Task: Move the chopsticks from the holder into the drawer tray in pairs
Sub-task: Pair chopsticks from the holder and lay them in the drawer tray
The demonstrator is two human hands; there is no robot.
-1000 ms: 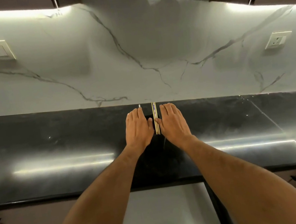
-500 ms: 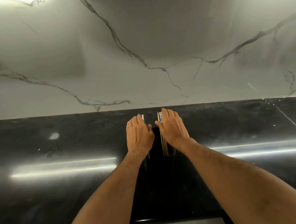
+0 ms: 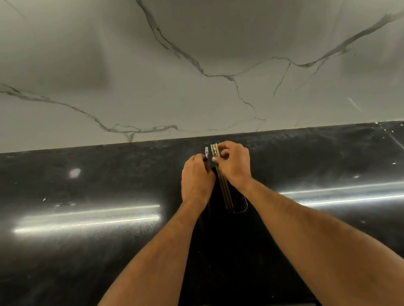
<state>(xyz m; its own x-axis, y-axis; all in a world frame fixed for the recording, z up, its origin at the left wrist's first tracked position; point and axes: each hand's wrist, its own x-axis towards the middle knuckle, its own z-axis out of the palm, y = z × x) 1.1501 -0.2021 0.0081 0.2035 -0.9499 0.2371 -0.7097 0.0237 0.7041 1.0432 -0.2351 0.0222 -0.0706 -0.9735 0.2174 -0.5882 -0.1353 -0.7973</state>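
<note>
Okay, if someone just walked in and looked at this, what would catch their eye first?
First, the two hands meeting mid-frame on the black counter: the right hand pinches a bundle of yellowish chopsticks, while the left hand holds another with a patterned tip. Next, the grey-veined marble wall filling the upper half, and bright light streaks reflected on the counter.

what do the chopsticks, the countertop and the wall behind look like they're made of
Chopsticks: thin yellowish sticks, likely bamboo or wood, with patterned blue-white tops; too small to be sure.
Countertop: black speckled stone, probably polished granite, since it mirrors the light strips.
Wall: pale slab with dark branching veins, marble or marble-look tile, with a soft sheen.
</note>
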